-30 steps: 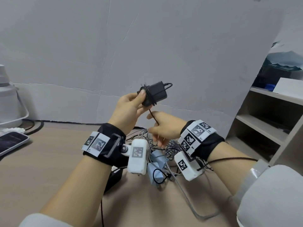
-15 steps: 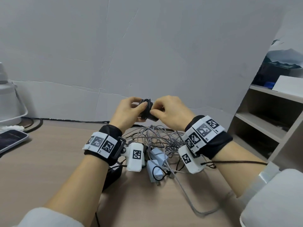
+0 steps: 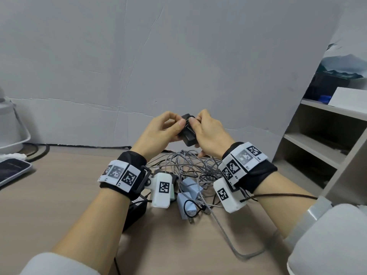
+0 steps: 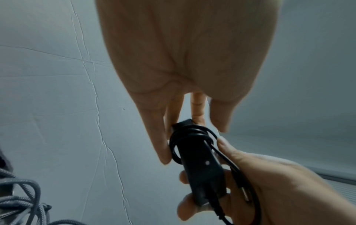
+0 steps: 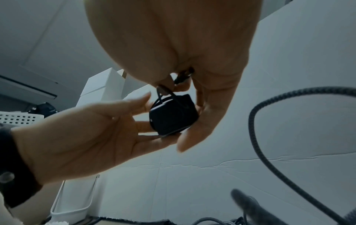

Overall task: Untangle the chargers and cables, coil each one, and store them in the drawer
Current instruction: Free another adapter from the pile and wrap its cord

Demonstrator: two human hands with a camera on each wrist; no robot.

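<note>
Above the worktop [image 3: 59, 195] and its tangle of cables [image 3: 190, 167], left hand [image 3: 158, 133] and right hand [image 3: 210, 133] both pinch a black charger [image 3: 187, 133] wrapped in its cord

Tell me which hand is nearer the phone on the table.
Left. The left hand grips the black charger above the cable pile, on the phone's side; the right hand holds the charger farther from it.

black charger [image 3: 187, 133] lowered, right hand [image 3: 210, 133] now gripping it too
</note>
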